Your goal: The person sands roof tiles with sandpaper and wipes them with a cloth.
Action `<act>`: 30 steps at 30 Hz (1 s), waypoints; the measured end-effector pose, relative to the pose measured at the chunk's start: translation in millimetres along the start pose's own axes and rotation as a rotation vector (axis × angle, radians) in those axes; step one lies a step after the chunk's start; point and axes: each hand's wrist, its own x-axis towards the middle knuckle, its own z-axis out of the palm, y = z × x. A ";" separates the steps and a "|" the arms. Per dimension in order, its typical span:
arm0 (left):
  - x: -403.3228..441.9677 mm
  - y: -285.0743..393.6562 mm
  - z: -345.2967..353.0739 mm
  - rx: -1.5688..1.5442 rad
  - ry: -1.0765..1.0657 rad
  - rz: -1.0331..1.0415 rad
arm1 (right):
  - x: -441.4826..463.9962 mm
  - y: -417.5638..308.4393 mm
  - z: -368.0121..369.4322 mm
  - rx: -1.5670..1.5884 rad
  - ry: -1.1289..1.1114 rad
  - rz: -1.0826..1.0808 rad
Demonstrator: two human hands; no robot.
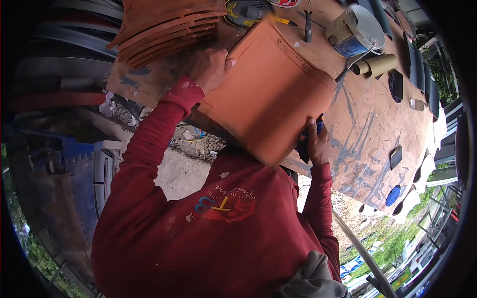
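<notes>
An orange clay roof tile [278, 89] lies tilted in front of my chest, its near edge close to my shirt. My left hand [211, 68] is closed on the tile's left edge, with the thumb at the rim. At the tile's lower right edge, my right hand [318, 141] is closed round a dark blue item [303, 147], its thumb pointing up. Most of that item is hidden by the tile and my fingers, so its kind cannot be made out.
A stack of roof tiles [169, 30] stands at the back left of the paint-streaked wooden table [367, 149]. A paint-stained tin [350, 32], a brown paper roll [382, 65] and a blue lid-like disc [393, 195] are on the right. A yellow-and-grey tool [246, 12] lies behind the tile.
</notes>
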 end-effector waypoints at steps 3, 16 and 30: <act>-4.6 -8.9 0.1 0.023 -0.011 -0.025 | 7.6 3.5 6.0 -0.100 -0.049 0.052; -12.1 1.3 -76.8 0.012 0.202 0.064 | 4.0 0.7 7.8 -0.098 0.009 0.032; -10.1 -341.3 -107.9 -0.738 0.408 -0.861 | 31.1 -125.8 -1.0 0.616 0.054 -0.126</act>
